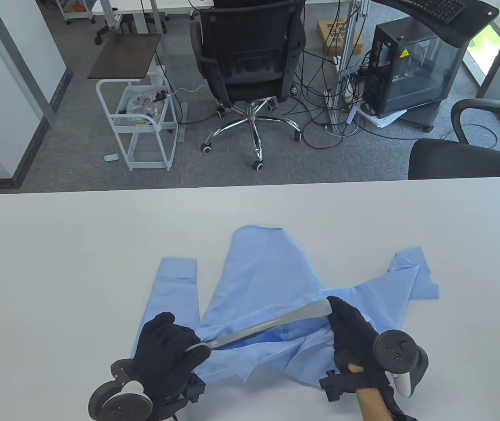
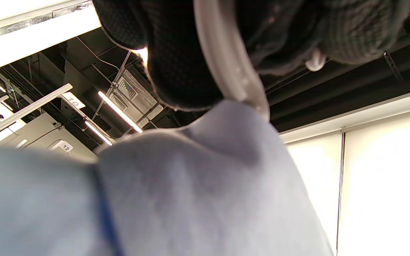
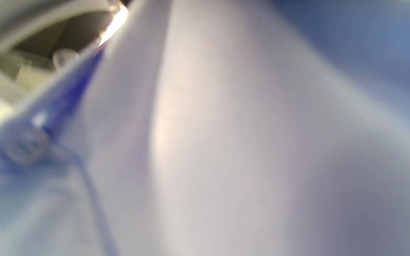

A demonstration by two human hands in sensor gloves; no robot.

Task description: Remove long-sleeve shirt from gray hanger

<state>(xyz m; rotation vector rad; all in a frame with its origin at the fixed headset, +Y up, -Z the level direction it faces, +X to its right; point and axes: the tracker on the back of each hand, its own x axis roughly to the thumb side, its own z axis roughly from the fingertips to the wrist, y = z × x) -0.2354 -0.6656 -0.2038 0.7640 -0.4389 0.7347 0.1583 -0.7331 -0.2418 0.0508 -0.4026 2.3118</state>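
Note:
A light blue long-sleeve shirt lies spread on the white table. A gray hanger slants across its lower part, one arm bare above the cloth. My left hand grips the hanger's left end. In the left wrist view my gloved fingers wrap the gray hanger just above the shirt. My right hand rests on the shirt with its fingertips at the hanger's right end; I cannot tell its grasp. The right wrist view is filled with blurred shirt cloth and a button.
The table's far edge runs behind the shirt. Beyond it stand a black office chair, a white cart, a computer case and another black chair at the back right.

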